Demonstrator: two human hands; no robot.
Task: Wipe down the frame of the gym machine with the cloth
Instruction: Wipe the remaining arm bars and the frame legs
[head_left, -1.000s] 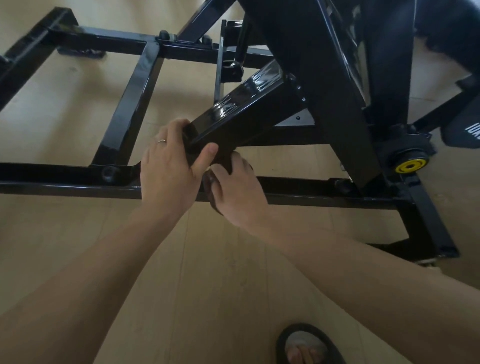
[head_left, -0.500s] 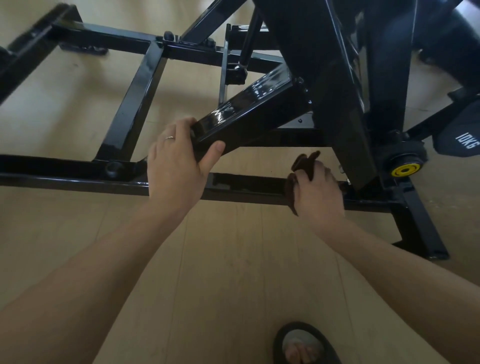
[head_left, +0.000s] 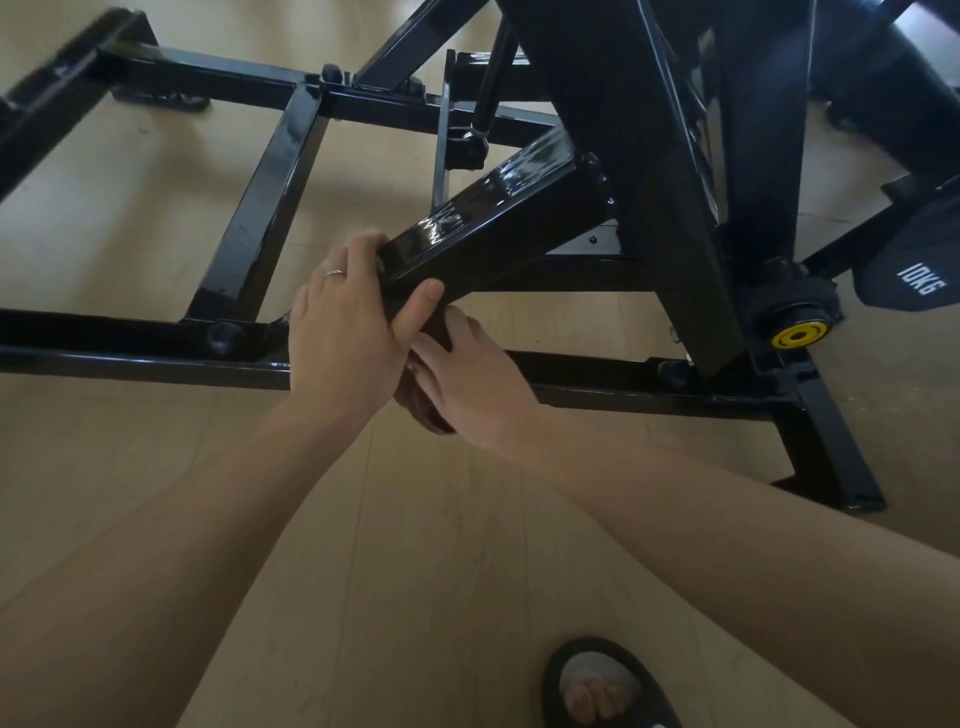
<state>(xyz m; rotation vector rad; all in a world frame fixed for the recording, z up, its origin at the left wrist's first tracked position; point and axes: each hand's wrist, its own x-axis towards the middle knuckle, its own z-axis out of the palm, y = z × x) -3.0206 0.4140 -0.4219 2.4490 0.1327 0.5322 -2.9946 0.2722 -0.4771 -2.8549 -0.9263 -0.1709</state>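
Gripping the slanted frame bar (head_left: 488, 218), the left hand (head_left: 343, 338) wrapped its end; the right hand (head_left: 467, 384) pressed a mostly hidden brown cloth (head_left: 423, 410) beneath.

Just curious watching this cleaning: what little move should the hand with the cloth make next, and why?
Probably slide the right hand, pressing the brown cloth, rightward along the lower rail. The cloth sits bunched by the left hand, which grips the slanted bar, and the rail toward the yellow cap lies open ahead.

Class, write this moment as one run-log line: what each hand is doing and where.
left hand: grips end of slanted bar | right hand: presses brown cloth against frame under that bar | wiping under way
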